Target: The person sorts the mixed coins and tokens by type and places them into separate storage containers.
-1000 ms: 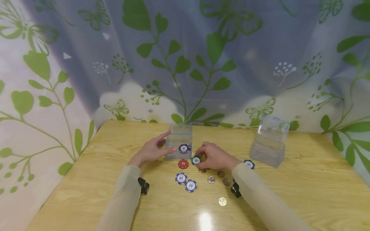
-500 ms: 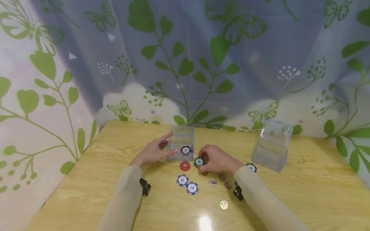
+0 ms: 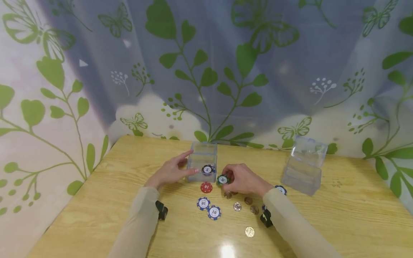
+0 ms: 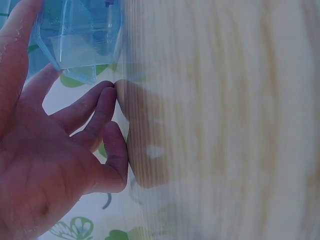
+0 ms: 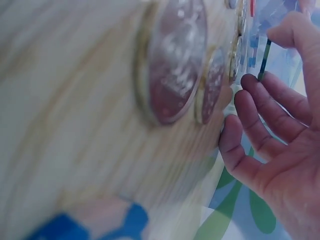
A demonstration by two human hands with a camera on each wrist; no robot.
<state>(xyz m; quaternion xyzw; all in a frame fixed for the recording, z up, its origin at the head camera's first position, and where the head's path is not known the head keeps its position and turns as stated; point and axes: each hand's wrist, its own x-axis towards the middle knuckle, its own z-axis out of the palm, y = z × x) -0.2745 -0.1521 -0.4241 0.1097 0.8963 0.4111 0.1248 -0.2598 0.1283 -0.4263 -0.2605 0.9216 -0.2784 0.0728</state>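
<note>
Thumb and index finger of my left hand [image 3: 169, 172] lie straight and spread along the left side of a clear plastic box [image 3: 204, 159], whose lid is raised. In the left wrist view the other fingers rest loosely on the table. Black poker chips [image 3: 208, 169] lie inside this box. My right hand [image 3: 246, 180] pinches a green poker chip [image 3: 222, 180] by its edge, just off the box's front right corner. The right wrist view shows the chip [image 5: 265, 60] edge-on between thumb and fingertips. A red poker chip [image 3: 206, 187] lies in front of the box.
Two blue poker chips [image 3: 214, 212] lie nearer me on the wooden table. Several metallic coins [image 3: 237, 206] are scattered under and before my right wrist. Another blue chip [image 3: 281, 190] sits beside the right sleeve. A second clear box [image 3: 301, 177], lid up, stands at the right.
The view has shifted slightly, so everything sits a little lower. My right hand keeps the green chip beside the box, and my left hand stays at the box.
</note>
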